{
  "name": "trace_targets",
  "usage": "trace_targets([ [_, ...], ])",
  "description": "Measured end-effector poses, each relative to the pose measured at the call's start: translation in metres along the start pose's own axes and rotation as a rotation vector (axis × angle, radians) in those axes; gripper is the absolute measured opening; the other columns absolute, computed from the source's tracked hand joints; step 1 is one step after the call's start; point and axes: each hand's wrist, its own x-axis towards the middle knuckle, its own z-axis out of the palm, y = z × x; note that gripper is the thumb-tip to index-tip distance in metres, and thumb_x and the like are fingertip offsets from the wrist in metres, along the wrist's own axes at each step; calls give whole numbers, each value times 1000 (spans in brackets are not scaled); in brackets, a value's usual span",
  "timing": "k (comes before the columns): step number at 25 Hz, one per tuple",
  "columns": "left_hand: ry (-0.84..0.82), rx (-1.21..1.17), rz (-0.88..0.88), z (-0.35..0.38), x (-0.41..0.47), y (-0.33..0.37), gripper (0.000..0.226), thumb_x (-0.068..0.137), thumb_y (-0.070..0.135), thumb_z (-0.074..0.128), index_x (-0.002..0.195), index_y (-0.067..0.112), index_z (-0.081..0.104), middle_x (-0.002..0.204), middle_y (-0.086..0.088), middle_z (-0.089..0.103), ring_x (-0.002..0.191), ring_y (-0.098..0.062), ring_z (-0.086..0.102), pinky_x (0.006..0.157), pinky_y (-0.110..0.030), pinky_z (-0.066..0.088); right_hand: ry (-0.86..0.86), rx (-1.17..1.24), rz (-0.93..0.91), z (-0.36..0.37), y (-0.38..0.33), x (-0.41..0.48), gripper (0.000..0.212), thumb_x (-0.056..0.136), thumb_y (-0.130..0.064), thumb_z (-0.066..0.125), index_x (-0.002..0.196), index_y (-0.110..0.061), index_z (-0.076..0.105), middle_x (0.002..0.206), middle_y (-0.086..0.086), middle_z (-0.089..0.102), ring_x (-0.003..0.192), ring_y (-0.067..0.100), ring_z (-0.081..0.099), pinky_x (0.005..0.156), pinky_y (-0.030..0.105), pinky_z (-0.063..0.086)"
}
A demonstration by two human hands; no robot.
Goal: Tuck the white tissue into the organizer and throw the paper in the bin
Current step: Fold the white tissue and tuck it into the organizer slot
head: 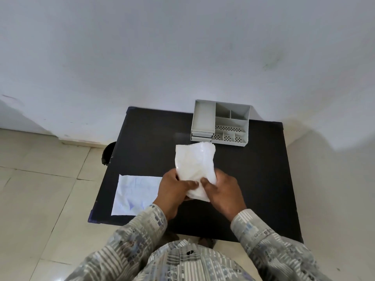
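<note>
Both hands hold the white tissue (194,163) above the middle of the black table (253,179). My left hand (176,186) pinches its lower left edge and my right hand (222,189) grips its lower right edge. The tissue stands up, folded and crumpled, with its top edge close to the front of the grey organizer (221,123). The organizer stands at the table's far edge, with several open compartments and small drawers on its left. A creased sheet of white paper (137,194) lies flat on the table's front left part, left of my left hand.
A dark round bin (108,153) shows partly on the floor beside the table's left edge. A white wall rises right behind the table. Pale floor tiles lie to the left and right.
</note>
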Motion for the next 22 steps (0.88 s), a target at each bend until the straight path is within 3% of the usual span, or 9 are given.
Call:
trace_targets([
  [1,1,13,17,-6,5,4,39,86,-3,82,120,11,69,108,-6,81,93,-25,80,69,-37,68,-23,181,82,5,-4,4,31,95,-39,69,122,-24,68,112,1,77,96,20,75,87,40,62],
  [4,-34,34,7,-35,21,13,41,87,-4,80,122,11,67,111,-6,80,95,-25,79,64,-32,65,-243,1176,457,17,-27,12,34,98,-19,67,132,-15,65,129,17,74,117,38,72,98,58,58],
  [6,-38,43,7,-53,39,19,43,86,-5,81,124,9,67,114,-10,80,96,-28,80,64,-34,66,-266,1436,538,28,-41,20,39,100,-14,61,138,-9,61,134,22,70,125,43,66,101,62,55],
  [9,-82,41,-15,-67,62,32,42,86,-4,81,124,8,68,116,-12,80,96,-29,81,66,-36,66,-155,1508,579,46,-57,27,39,99,-8,61,137,0,59,128,24,72,121,41,69,94,52,61],
  [12,-218,154,-53,-65,78,42,41,86,-1,83,123,6,69,114,-14,80,96,-30,81,67,-37,66,50,1285,583,62,-61,35,31,97,0,64,127,-11,66,118,18,78,104,35,77,81,47,66],
  [15,-353,278,-125,-54,88,47,34,88,19,86,117,8,72,103,-10,82,82,-25,80,63,-35,64,232,1026,577,67,-49,41,31,98,1,61,111,-25,71,114,11,78,103,33,76,89,56,63],
  [18,-307,251,-179,-42,115,55,35,94,38,79,113,9,74,93,-8,77,76,-25,71,62,-36,62,343,956,559,57,-32,41,35,98,1,58,104,-31,72,114,5,78,110,32,73,96,61,59],
  [22,-209,161,-182,-14,177,65,25,102,16,67,127,15,68,114,-4,71,93,-21,67,71,-40,61,374,988,608,39,-6,38,35,100,-1,58,107,-33,71,118,1,75,113,30,71,93,58,61],
])
